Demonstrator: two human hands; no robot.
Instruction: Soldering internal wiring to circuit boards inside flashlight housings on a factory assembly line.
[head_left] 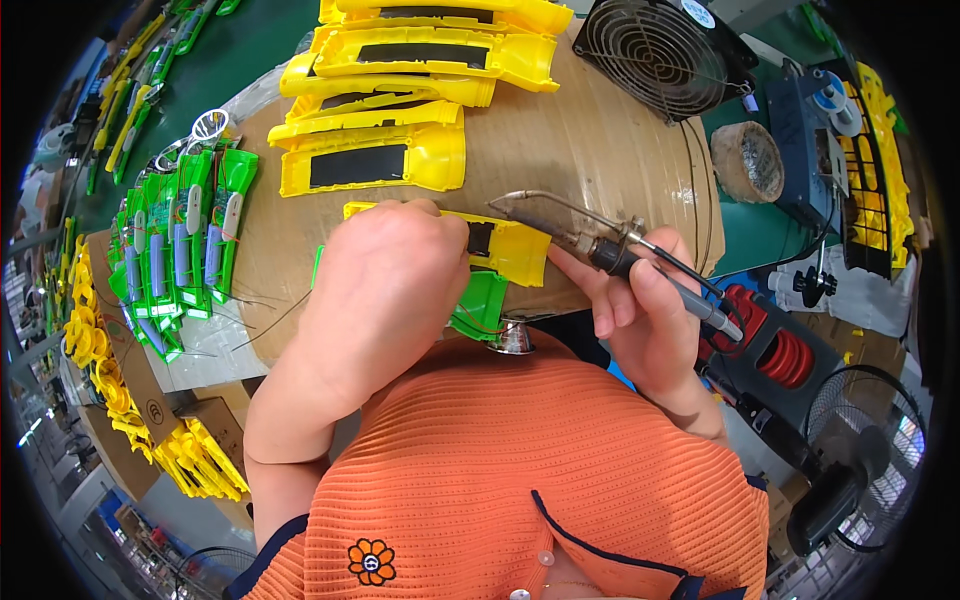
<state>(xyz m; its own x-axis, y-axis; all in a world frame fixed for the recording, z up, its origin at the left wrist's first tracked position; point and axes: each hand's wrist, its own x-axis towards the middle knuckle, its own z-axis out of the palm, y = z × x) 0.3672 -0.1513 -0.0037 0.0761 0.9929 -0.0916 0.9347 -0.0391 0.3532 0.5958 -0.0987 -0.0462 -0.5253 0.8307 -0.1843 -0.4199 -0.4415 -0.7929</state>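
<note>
Left hand point(385, 285): I see it clenched over a yellow shell point(505, 248) and a green part point(480, 303), pressing both against the near edge of the cardboard point(600, 140). The fingers curl down over the shell's left end, so most of the grip is hidden from me.

Right hand point(640, 300): I see it grasping a soldering iron point(600, 250) like a pen, thumb and fingers wrapped round the dark handle.

Iron: the tip points left, hanging just above the shell's right end. I cannot tell whether it touches. A thin bent wire feeder runs along the top of the barrel (its end sits near the tip).

Shell: it lies at the near middle of the cardboard, just right of the left hand, with a dark rectangular opening showing.

Green part: it sits directly near of the shell, with a round metal piece point(513, 338) just below it.

Yellow stack point(400, 90): more shells lie overlapped on the far left of the cardboard, well apart from the hands.

Green row point(180, 240): green halves with boards and cells stand side by side at the left.

Fan point(660, 50): a black grille fan stands at the far right.

Sponge pot point(748, 160): it rests right of the cardboard.

Iron stand point(780, 345): a red coil holder sits just right of the right hand.
</note>
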